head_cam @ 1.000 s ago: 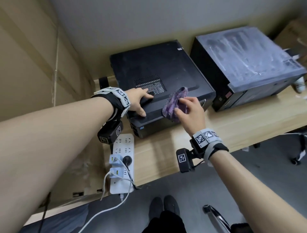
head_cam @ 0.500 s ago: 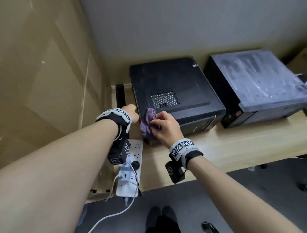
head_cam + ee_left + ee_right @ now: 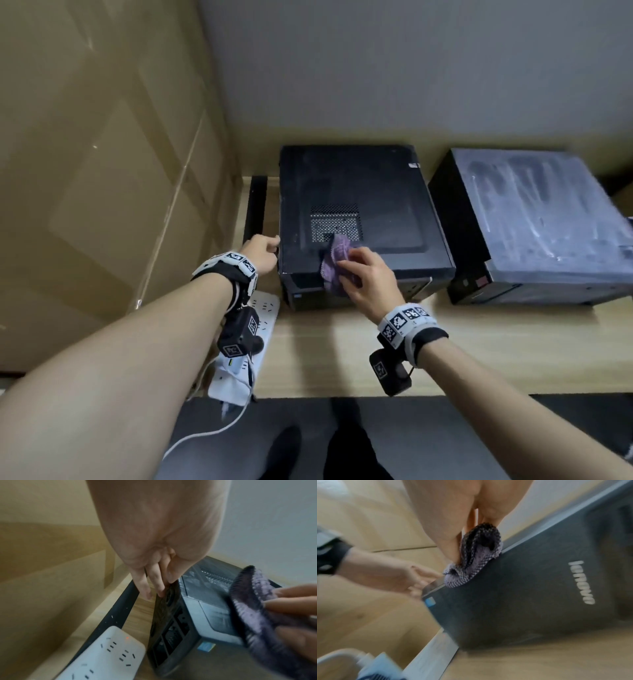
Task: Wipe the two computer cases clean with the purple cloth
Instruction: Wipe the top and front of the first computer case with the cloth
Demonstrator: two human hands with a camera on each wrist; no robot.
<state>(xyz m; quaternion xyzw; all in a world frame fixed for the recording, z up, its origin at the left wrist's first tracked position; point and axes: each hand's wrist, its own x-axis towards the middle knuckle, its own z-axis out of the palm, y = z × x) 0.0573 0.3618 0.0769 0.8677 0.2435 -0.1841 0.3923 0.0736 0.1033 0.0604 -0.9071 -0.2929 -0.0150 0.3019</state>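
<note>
Right hand (image 3: pixel 368 277) pinches cloth (image 3: pixel 334 265) on left case (image 3: pixel 359 192) front edge; left hand (image 3: pixel 263 253), fingers straight, braces its side. Advice: firm overlapping strokes; right case (image 3: pixel 534 219) dusty.

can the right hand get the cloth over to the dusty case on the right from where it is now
Probably yes. The right hand holds the cloth at the front edge of the left case. The dusty case stands just beside it, its top bare, with nothing between them.

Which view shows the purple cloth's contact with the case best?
The right wrist view: the purple cloth lies over the left case's front top edge. Head shows it partly behind the right hand; left wrist blurs it.
</note>
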